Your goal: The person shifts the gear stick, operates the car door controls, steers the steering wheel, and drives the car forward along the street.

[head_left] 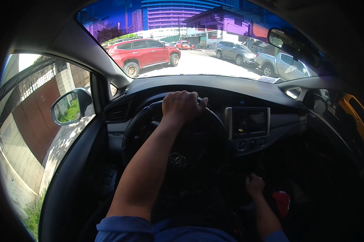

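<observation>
Our left hand is curled over the top of the steering wheel, at about twelve o'clock, thumb out to the side; we judge that hold complete. The wheel sits directly before us, its lower part sunk in shadow. Between three and four o'clock from its centre, our right hand is partly closed; whether it grips anything we cannot tell. Whether we are moving, and how much remains, does not show. At that hand's four o'clock, a red object is too dark to identify.
</observation>
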A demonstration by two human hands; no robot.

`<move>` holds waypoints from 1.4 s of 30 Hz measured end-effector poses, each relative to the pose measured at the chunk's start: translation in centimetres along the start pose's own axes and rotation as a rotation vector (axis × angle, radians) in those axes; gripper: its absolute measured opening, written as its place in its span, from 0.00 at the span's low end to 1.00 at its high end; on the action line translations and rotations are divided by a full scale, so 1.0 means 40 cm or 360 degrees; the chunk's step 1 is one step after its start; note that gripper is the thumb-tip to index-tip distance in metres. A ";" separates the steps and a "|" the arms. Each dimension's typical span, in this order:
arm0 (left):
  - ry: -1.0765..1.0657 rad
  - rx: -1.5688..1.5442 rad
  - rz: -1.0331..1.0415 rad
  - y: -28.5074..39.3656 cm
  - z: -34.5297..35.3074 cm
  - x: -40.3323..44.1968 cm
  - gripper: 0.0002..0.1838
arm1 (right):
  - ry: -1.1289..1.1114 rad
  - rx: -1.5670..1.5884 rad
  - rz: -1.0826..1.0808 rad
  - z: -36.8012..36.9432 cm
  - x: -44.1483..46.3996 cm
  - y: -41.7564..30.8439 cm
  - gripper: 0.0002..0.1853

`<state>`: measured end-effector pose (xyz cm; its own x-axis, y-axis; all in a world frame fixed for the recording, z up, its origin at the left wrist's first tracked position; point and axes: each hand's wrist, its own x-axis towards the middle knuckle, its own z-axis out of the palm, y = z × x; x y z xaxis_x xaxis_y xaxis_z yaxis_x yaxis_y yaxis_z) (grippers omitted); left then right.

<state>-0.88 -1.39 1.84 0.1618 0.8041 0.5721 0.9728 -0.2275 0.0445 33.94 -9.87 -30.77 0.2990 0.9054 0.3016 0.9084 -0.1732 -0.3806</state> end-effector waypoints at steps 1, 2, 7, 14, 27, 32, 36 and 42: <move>-0.0009 -0.0001 -0.0003 0.001 -0.001 0.000 0.29 | -0.0001 -0.0005 0.0007 0.001 -0.001 0.001 0.13; -0.0013 -0.0006 -0.0003 0.002 -0.003 -0.002 0.29 | 0.0006 -0.0004 0.0000 0.002 -0.002 0.002 0.13; -0.0015 -0.0006 -0.0004 0.001 -0.004 -0.002 0.29 | 0.0021 0.0027 -0.0020 0.009 0.001 0.008 0.13; 0.0018 0.0004 0.0006 0.002 0.000 -0.002 0.29 | -0.0014 -0.0022 0.0001 0.006 0.002 0.006 0.13; 0.0023 0.0004 0.0019 0.000 0.000 -0.002 0.28 | -0.0004 0.0029 0.0010 0.002 -0.002 0.002 0.13; -0.0005 0.0005 0.0014 0.000 -0.001 -0.001 0.28 | 0.0014 0.0003 -0.0009 0.008 -0.001 0.007 0.13; 0.0010 0.0003 0.0013 0.000 0.002 -0.001 0.28 | 0.0016 0.0000 -0.0005 0.010 -0.001 0.008 0.13; 0.0007 0.0012 0.0009 -0.001 0.004 0.002 0.28 | 0.0012 0.0002 -0.0007 0.011 0.002 0.009 0.13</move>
<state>-0.89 -1.25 1.76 0.1665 0.8003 0.5761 0.9731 -0.2279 0.0353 34.17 -9.70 -31.29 0.2970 0.9032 0.3099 0.9095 -0.1687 -0.3800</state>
